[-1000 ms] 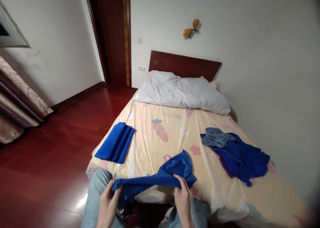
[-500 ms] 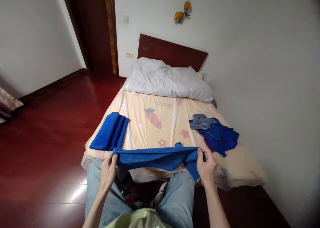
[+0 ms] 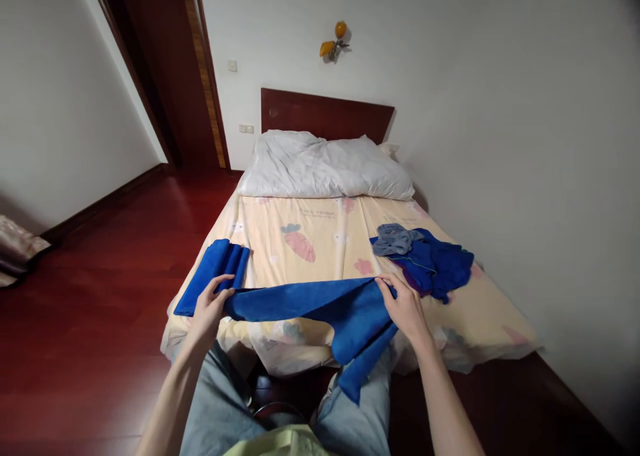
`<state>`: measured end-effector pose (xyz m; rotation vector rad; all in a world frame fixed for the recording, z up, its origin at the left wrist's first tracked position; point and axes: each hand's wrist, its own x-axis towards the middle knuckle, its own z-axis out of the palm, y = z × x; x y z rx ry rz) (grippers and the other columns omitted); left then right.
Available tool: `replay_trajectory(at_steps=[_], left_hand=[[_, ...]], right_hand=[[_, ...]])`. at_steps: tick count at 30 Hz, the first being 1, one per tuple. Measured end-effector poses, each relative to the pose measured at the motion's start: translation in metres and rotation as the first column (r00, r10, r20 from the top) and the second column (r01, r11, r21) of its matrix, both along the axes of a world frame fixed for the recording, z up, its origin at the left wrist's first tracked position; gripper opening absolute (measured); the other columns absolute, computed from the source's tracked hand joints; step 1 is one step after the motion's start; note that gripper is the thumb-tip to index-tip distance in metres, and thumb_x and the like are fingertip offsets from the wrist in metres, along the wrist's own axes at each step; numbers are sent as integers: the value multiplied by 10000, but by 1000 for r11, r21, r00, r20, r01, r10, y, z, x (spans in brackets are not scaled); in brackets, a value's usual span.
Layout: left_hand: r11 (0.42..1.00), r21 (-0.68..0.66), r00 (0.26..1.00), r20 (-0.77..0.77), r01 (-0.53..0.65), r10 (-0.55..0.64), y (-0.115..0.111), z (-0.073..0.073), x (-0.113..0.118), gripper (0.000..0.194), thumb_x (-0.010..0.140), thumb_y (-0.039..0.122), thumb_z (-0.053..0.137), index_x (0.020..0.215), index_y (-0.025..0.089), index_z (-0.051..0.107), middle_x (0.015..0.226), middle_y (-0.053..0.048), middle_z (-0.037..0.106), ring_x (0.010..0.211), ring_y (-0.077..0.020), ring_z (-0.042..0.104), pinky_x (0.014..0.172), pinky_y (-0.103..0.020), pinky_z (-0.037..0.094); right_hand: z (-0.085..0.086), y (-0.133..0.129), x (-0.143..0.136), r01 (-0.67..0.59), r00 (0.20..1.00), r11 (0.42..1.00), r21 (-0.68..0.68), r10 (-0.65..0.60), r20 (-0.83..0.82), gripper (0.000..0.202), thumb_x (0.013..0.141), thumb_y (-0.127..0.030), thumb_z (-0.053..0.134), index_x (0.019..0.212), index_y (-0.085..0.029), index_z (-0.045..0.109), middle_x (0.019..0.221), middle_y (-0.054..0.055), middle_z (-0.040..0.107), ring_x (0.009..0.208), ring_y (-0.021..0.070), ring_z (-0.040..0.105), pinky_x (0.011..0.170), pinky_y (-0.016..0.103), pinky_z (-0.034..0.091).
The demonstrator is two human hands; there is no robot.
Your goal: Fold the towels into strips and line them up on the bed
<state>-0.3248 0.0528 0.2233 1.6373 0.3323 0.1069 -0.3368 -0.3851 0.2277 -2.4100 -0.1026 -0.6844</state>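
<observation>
A blue towel (image 3: 305, 301) is stretched between my two hands above the near edge of the bed. My left hand (image 3: 213, 306) pinches its left end, close to the folded blue towels (image 3: 213, 276) lying on the bed. My right hand (image 3: 403, 303) grips the upper edge toward the right, and a loose part droops below it over my right knee. On the right of the bed lies a crumpled heap of blue cloths (image 3: 443, 266), topped by a grey cloth (image 3: 395, 239).
The bed's yellow patterned sheet (image 3: 325, 243) spreads ahead of me. A white quilt (image 3: 320, 166) lies bunched by the dark wooden headboard (image 3: 325, 113). Red wooden floor (image 3: 100, 309) runs along the left, and a wall (image 3: 525, 176) rises on the right.
The towel's right part now hangs lower, over my right knee. Both hands have risen slightly and shifted left in view, and the camera has tilted a little upward.
</observation>
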Motion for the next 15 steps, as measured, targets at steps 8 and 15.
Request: replay_trajectory(at_steps=[8,15], left_hand=[[990,85,961,242,113,-130,-35,2,8,478,709,406,734,1110,144,733,1035,-93,722,938,-234,686,796,-326,576],[961,264,890,453,-77,-53,-46,1,15,324,736,488,823,818,180,769,982,-81,721,962,-240,698,894,-347,601]], right_hand=[[-29,-29,-5,13,991,980,199,13,-131,366,997,-526,524,982,-203,695,970,92,765,914,245,727,816,321,532],[-33,-45,-15,-68,976,933,353,136,-171,407,887,-595,691,896,-189,723,881,67,751,853,230,702,796,297,531]])
